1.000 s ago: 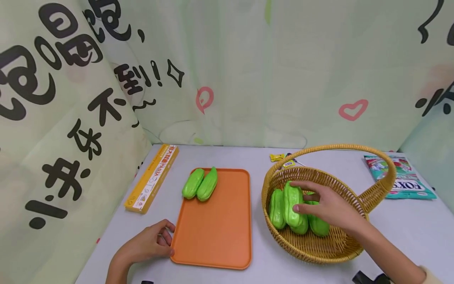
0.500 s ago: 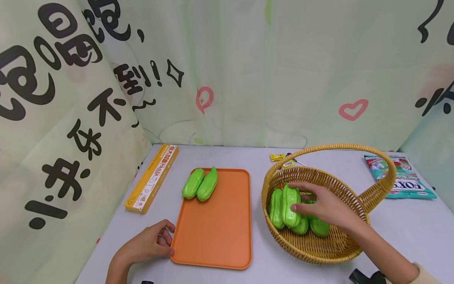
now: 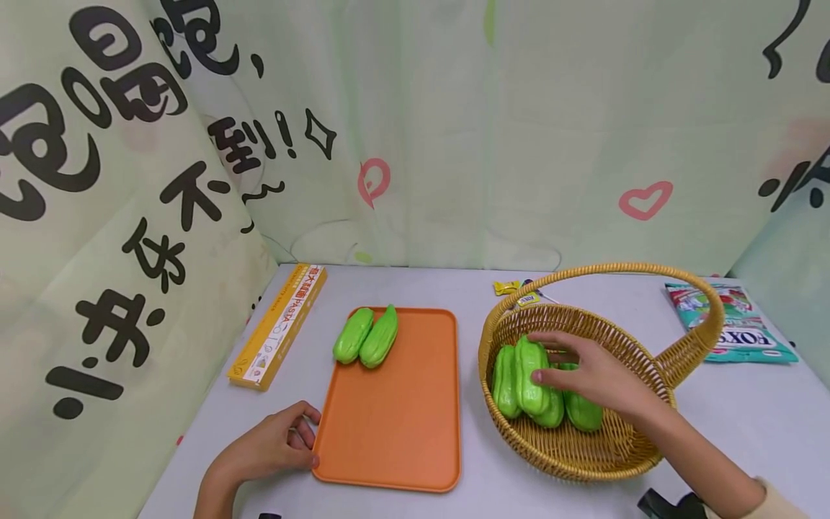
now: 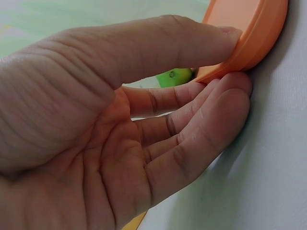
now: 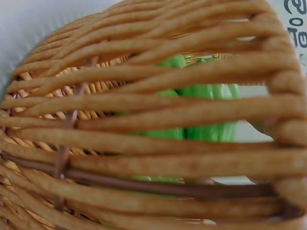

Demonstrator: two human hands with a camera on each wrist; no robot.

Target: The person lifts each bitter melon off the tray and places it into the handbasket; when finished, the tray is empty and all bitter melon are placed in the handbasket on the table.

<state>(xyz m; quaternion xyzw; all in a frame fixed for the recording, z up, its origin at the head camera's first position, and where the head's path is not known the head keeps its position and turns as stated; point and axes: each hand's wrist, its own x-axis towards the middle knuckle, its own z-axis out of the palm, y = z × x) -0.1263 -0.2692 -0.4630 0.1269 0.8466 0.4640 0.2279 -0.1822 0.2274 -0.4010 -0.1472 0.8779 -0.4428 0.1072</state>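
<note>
An orange tray lies on the grey table with two green gourds side by side at its far left corner. My left hand pinches the tray's near left corner; in the left wrist view the thumb lies on the rim and the fingers curl under it. My right hand reaches into the wicker basket and grips the top green gourd between forefinger and thumb. Other gourds lie under and beside it. The right wrist view shows green gourds through the basket weave.
A long yellow box lies left of the tray. Small yellow wrappers sit behind the basket, and a candy bag lies at the far right. Printed curtains close in the back and left. The basket's handle arches over my right hand.
My right hand has shifted slightly left and back on the top gourd in the basket. The left hand and tray have not moved.
</note>
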